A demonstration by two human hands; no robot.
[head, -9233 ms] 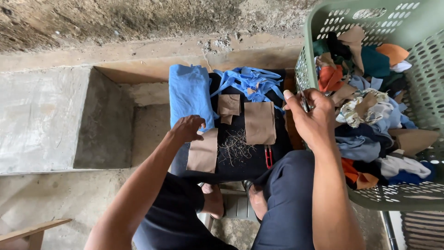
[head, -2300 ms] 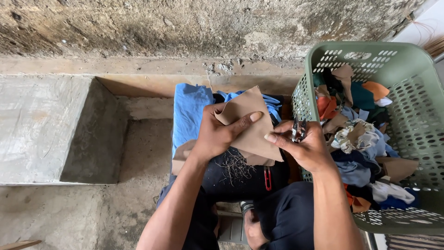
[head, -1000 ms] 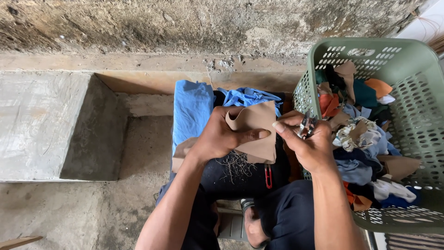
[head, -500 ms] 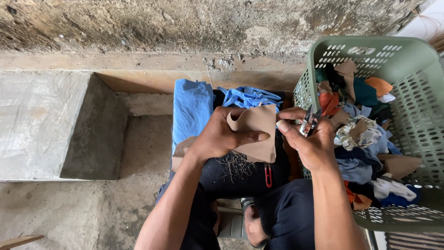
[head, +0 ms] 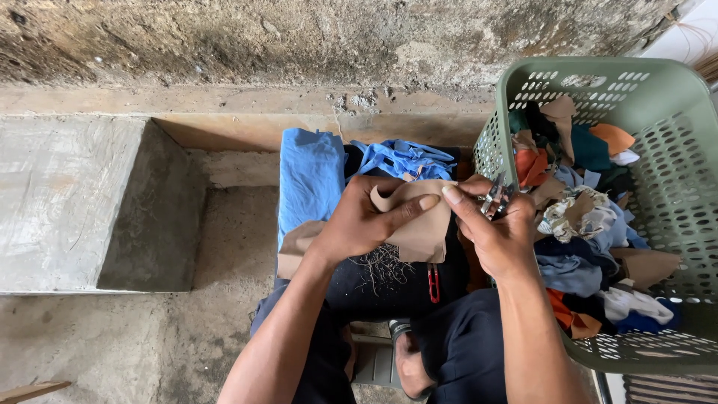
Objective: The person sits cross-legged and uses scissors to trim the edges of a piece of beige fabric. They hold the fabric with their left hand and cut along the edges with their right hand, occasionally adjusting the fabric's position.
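Note:
My left hand (head: 366, 224) grips a tan piece of fabric (head: 422, 228) over a stack of dark and blue cloth (head: 310, 176) on my lap. My right hand (head: 493, 232) holds small metal scissors (head: 495, 199) at the fabric's right edge, its index finger touching the fabric's top. A bundle of loose threads (head: 381, 265) and a red-handled tool (head: 433, 283) lie on the dark cloth below my hands. Another tan piece (head: 295, 247) sticks out under my left wrist.
A green plastic basket (head: 658, 97) full of mixed fabric scraps stands at the right. A concrete ledge (head: 67, 194) and a rough wall (head: 299, 37) lie to the left and ahead. My bare foot (head: 407, 366) rests below.
My left hand lifted the tan fabric off the stack and folded it smaller. My right hand brought the scissors in against the fabric's right edge.

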